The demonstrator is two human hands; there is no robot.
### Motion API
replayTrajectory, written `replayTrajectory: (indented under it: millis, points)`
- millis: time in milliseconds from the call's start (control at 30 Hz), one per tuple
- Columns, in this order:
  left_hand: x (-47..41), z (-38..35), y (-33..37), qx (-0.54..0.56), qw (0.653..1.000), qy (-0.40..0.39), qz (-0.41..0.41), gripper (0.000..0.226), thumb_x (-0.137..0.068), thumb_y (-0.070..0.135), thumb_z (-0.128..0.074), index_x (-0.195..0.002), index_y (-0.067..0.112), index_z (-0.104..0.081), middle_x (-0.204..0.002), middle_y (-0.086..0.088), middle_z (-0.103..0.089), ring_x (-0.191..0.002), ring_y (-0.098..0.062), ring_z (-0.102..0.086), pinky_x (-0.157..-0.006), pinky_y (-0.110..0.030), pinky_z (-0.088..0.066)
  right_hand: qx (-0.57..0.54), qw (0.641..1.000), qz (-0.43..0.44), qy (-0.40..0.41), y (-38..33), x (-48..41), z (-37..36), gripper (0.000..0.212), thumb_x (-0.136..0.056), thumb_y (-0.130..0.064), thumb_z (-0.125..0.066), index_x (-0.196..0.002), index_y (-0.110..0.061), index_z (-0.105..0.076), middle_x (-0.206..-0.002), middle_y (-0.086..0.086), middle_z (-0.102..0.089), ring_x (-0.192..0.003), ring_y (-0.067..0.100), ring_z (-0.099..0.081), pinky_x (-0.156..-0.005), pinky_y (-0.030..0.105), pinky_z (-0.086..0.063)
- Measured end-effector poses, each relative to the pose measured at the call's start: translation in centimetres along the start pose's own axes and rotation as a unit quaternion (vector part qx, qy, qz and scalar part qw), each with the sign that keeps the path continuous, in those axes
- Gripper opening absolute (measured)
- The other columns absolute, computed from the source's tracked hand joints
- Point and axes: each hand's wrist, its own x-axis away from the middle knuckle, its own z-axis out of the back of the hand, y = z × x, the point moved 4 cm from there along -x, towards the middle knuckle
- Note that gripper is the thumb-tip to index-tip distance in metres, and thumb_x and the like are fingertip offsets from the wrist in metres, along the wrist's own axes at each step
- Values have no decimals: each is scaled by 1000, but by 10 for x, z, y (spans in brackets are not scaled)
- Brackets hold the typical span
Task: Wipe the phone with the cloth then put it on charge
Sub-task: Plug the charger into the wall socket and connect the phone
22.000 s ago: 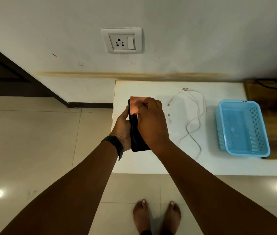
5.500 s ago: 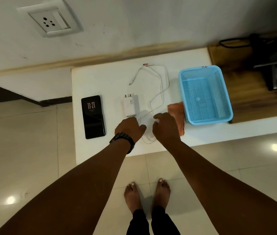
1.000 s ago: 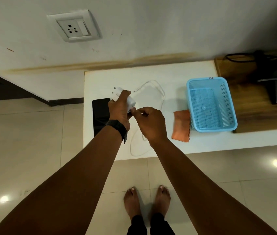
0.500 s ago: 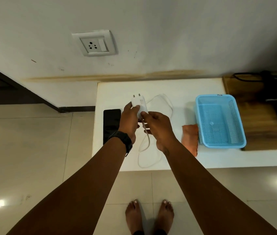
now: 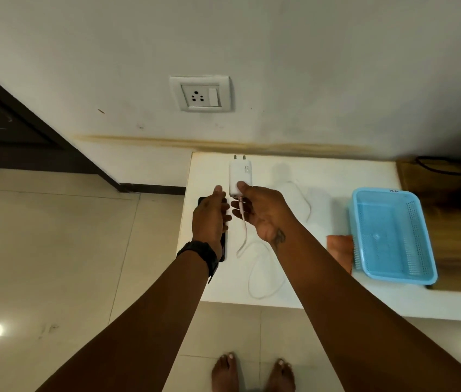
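My right hand (image 5: 260,213) grips the white charger adapter (image 5: 240,176) by its lower end, with its two pins pointing up toward the wall. A white cable (image 5: 263,267) is plugged into the adapter's bottom and hangs in loops onto the white table (image 5: 336,295). My left hand (image 5: 211,219) hovers just left of the adapter, fingers extended, holding nothing. The black phone (image 5: 223,248) lies flat on the table's left side, mostly hidden under my left hand. The orange cloth (image 5: 339,247) lies on the table against the basket.
A wall socket with a switch (image 5: 199,94) sits on the wall above the table. A blue plastic basket (image 5: 393,236) stands at the right, and a wooden surface (image 5: 449,236) with black cables lies beyond it. Below is tiled floor (image 5: 54,250), with my bare feet showing.
The adapter has passed from my left hand to my right, with the cable now plugged into it. My left hand has let go and drawn slightly left. The view has tilted up toward the socket.
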Motion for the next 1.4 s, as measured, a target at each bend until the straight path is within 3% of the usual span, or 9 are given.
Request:
replayTrajectory:
  millis: [167,400,533,767,933,1133,1300,1400]
  points:
    - [0,30,-4,12,1000,10,25,45,-98,57,-40,-104,23,-69,-108,-3,-71,-104,-24,-64,-98,-42,-49,-9,1000,-21,-16,-16,-22,-43,32,-94,-13,-60,-117,7,-54,-102,20,-66,-75,25,-65,-79,40,-57]
    - [9,39,-10,11,996,-72,46,55,-96,63,-36,-118,22,-66,-112,1,-70,-107,-18,-62,-100,-39,-43,20,999,6,-35,-51,-46,-96,23,-95,-15,-59,-111,1,-58,-82,10,-62,-68,20,-61,-63,32,-53]
    - [3,37,-3,13,997,-70,36,47,-98,55,-43,-123,21,-62,-116,0,-69,-111,-18,-61,-98,-35,-44,36,999,24,-20,-66,-57,-112,21,-95,-16,-58,-108,1,-58,-83,11,-63,-66,19,-60,-65,32,-52]
    - [-4,37,9,8,998,-60,10,29,-100,42,-47,-112,21,-63,-114,0,-69,-112,-19,-60,-104,-39,-45,38,999,33,-2,-69,-69,-121,32,-94,-16,-59,-120,3,-55,-83,9,-63,-74,21,-61,-69,34,-51]
    - [-6,39,9,23,998,-57,7,29,-101,36,-49,-118,16,-61,-115,-7,-69,-113,-24,-62,-103,-40,-48,32,998,44,6,-71,-73,-123,27,-93,-14,-60,-113,3,-55,-77,10,-61,-63,19,-58,-65,30,-51]
    - [-6,37,13,32,998,-57,-5,17,-100,30,-53,-112,22,-61,-115,-9,-69,-112,-25,-64,-101,-40,-50,7,999,45,18,-71,-84,-126,19,-91,-12,-62,-104,0,-55,-75,11,-60,-64,19,-61,-87,38,-53]
    - [-8,36,17,47,998,-41,-15,10,-100,23,-54,-99,25,-63,-113,-12,-70,-112,-28,-65,-99,-39,-52,3,997,60,49,-72,-87,-132,19,-88,-13,-65,-82,2,-56,-66,12,-59,-54,18,-57,-57,29,-47]
    - [-10,36,20,53,998,-33,-28,12,-100,18,-53,-99,23,-64,-111,-12,-71,-112,-29,-65,-94,-35,-54,-1,996,68,54,-78,-91,-130,22,-89,-12,-64,-73,-2,-52,-66,12,-59,-54,18,-57,-56,29,-45]
